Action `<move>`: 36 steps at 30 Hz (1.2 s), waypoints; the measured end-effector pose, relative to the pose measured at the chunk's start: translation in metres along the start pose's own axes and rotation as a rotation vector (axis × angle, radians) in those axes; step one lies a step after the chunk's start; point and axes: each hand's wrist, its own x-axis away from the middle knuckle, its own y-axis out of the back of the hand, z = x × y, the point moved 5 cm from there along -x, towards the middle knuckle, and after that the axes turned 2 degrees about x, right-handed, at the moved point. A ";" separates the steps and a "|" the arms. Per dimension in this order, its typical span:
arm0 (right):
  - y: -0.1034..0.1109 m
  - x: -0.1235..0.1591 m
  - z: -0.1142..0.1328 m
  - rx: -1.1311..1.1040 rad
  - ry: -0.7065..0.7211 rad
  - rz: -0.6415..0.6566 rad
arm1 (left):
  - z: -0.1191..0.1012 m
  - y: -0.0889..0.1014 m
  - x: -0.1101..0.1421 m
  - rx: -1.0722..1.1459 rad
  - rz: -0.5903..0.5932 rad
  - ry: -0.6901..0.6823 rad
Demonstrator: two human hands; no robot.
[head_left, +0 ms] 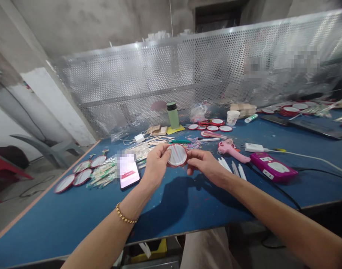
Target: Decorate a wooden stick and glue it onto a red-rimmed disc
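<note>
My left hand [159, 160] pinches a small round red-rimmed mirror [177, 155] at its left edge, thumb on the face. The mirror is held above the blue table, its pale, streaked face turned towards me. At the opposite rim, the curled fingers of my right hand [200, 161] close on the edge; the exact contact is partly hidden. Just behind the mirror lie a green pen-like tool [180, 141] and a heap of small coloured bits [192, 145]. A lit phone [128, 173] rests left of my left hand.
More red-rimmed rounds [65, 184] lie at left by bundled sticks [103, 175]. A green bottle [173, 116] and paper cup [232, 117] stand behind. At right are a pink glue gun [232, 149], white tubes [242, 172], a purple power box [273, 167] and cables. A perforated metal screen [148, 82] borders the back.
</note>
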 end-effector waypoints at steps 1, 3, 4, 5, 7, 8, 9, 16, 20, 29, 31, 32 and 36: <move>0.000 0.000 0.000 0.001 0.006 0.000 | 0.000 0.000 0.000 0.002 0.003 0.000; 0.001 0.000 0.000 -0.007 0.020 0.001 | 0.001 0.000 0.000 0.011 0.000 -0.007; 0.001 0.000 0.000 -0.019 0.025 0.004 | 0.001 0.000 0.000 0.019 -0.004 -0.010; 0.001 0.000 0.000 -0.039 0.030 0.007 | 0.001 0.000 0.000 0.029 -0.007 -0.011; 0.000 -0.002 -0.003 -0.108 0.024 0.021 | 0.002 0.000 0.000 0.049 -0.006 -0.004; 0.000 -0.002 -0.004 -0.155 0.014 0.028 | 0.002 0.000 0.000 0.058 -0.003 0.002; 0.000 -0.003 -0.005 -0.206 -0.001 0.035 | 0.003 -0.001 0.000 0.067 0.004 0.009; -0.002 -0.003 -0.006 -0.407 -0.104 0.038 | 0.002 -0.005 0.003 0.098 0.062 0.034; 0.006 -0.004 -0.009 -0.398 -0.127 -0.058 | 0.003 -0.004 0.002 0.067 0.055 0.032; 0.013 0.002 0.010 0.149 0.168 -0.134 | 0.007 -0.003 -0.001 -0.136 0.071 -0.086; 0.009 0.002 0.008 0.200 0.168 -0.095 | 0.009 -0.005 0.000 -0.142 0.085 -0.073; 0.008 0.002 0.007 0.210 0.165 -0.074 | 0.009 -0.006 0.000 -0.137 0.093 -0.065; 0.007 0.000 0.003 0.261 0.190 -0.070 | 0.008 -0.005 -0.001 -0.109 0.082 -0.051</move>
